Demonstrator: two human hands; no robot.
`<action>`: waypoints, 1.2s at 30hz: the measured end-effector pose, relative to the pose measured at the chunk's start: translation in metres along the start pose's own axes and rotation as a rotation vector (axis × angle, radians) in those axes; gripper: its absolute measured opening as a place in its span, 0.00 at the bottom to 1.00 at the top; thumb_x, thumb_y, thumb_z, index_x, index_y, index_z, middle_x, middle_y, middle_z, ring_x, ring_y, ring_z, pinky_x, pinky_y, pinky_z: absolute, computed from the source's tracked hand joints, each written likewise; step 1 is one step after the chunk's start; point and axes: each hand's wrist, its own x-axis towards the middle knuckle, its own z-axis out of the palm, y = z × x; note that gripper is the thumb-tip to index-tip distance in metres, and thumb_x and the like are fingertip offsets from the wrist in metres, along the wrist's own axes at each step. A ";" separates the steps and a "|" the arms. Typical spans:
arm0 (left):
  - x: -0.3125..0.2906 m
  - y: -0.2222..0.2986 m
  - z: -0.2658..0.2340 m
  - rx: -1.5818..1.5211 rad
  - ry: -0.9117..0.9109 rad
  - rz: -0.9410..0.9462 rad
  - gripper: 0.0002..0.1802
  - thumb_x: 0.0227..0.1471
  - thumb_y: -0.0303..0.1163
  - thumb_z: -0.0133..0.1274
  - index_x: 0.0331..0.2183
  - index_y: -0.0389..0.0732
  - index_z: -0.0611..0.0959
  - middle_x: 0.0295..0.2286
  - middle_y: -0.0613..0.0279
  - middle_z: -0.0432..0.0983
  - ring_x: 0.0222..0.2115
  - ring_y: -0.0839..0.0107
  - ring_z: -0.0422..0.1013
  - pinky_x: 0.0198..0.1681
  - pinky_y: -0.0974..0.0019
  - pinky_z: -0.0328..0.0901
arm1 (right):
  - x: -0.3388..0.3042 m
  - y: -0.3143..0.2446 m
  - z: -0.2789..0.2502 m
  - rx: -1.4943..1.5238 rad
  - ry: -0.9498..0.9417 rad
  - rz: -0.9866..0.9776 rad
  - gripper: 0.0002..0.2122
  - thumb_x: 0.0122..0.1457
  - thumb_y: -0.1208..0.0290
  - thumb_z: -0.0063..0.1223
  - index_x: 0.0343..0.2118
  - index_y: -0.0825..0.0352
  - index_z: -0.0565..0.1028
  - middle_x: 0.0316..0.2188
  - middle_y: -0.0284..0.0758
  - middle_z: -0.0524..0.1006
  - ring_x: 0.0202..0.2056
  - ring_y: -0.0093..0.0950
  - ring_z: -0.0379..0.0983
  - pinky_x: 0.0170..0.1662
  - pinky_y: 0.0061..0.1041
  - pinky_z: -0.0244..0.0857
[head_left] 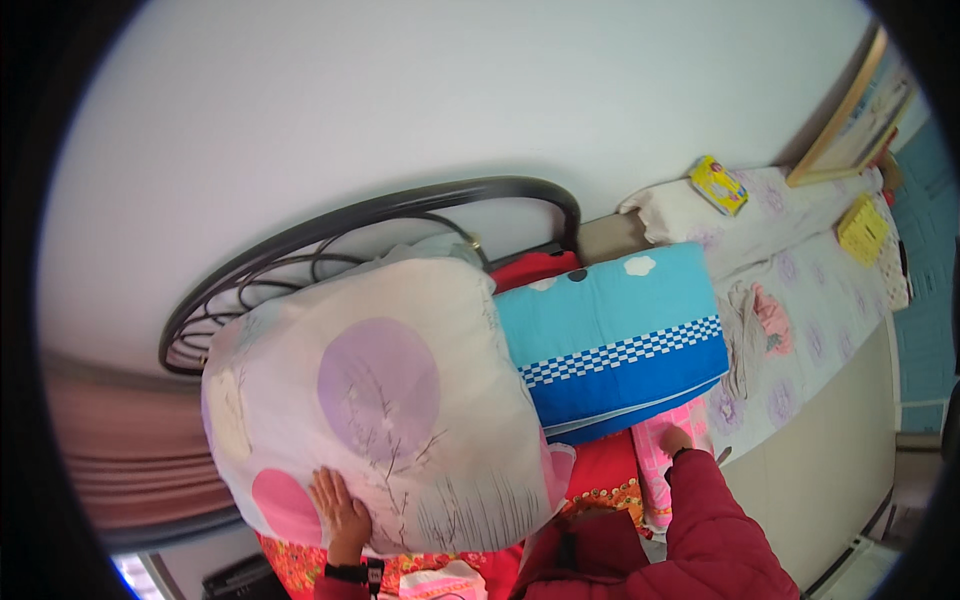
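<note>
A big, puffy white quilt bundle (470, 390) with purple and pink circles and thin branch prints fills the middle of the bed. My left hand (342, 512) lies on its near side with the fingers spread, pressing the fabric. To the right rests a folded blue quilt (615, 310) with a checkered band and cloud shapes. Below its near edge, my right hand (677, 440) is curled at a pink patterned cloth (655, 470); the fingertips are hard to make out. Red bedding (605, 475) with a floral border shows between the two quilts.
A black metal headboard (420, 195) stands behind the bundle against the white wall. On the right, a flower-print covered surface (810, 330) holds a yellow package (718, 186), a yellow basket (863, 230), grey and pink clothing (745, 335) and a leaning picture frame (850, 110). A brown curtain (130, 450) hangs at left.
</note>
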 end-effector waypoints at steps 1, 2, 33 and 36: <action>0.001 0.001 -0.002 -0.009 -0.006 -0.007 0.27 0.34 0.28 0.36 0.42 0.29 0.56 0.44 0.41 0.47 0.47 0.46 0.42 0.47 0.47 0.35 | -0.005 -0.013 -0.001 0.000 0.073 -0.105 0.11 0.40 0.69 0.40 0.28 0.66 0.70 0.30 0.43 0.69 0.32 0.36 0.66 0.33 0.30 0.61; 0.002 0.002 -0.004 -0.007 -0.008 -0.002 0.27 0.34 0.28 0.36 0.42 0.29 0.57 0.44 0.41 0.47 0.46 0.46 0.43 0.47 0.47 0.36 | -0.015 -0.022 -0.007 0.001 0.141 -0.209 0.12 0.40 0.69 0.40 0.28 0.66 0.70 0.30 0.44 0.69 0.32 0.37 0.66 0.33 0.30 0.61; 0.023 0.002 -0.007 -0.115 -0.053 0.005 0.31 0.32 0.36 0.41 0.40 0.27 0.58 0.41 0.43 0.53 0.42 0.54 0.52 0.44 0.56 0.47 | -0.127 -0.280 -0.129 1.235 -0.001 -0.530 0.09 0.43 0.67 0.45 0.19 0.69 0.68 0.12 0.27 0.65 0.13 0.17 0.57 0.15 0.15 0.47; 0.022 0.001 -0.008 -0.135 0.035 0.091 0.30 0.33 0.36 0.41 0.40 0.28 0.59 0.40 0.44 0.55 0.41 0.53 0.52 0.44 0.56 0.47 | -0.131 -0.279 -0.135 1.042 0.116 -0.544 0.08 0.39 0.72 0.42 0.11 0.70 0.66 0.08 0.30 0.63 0.11 0.19 0.56 0.13 0.18 0.46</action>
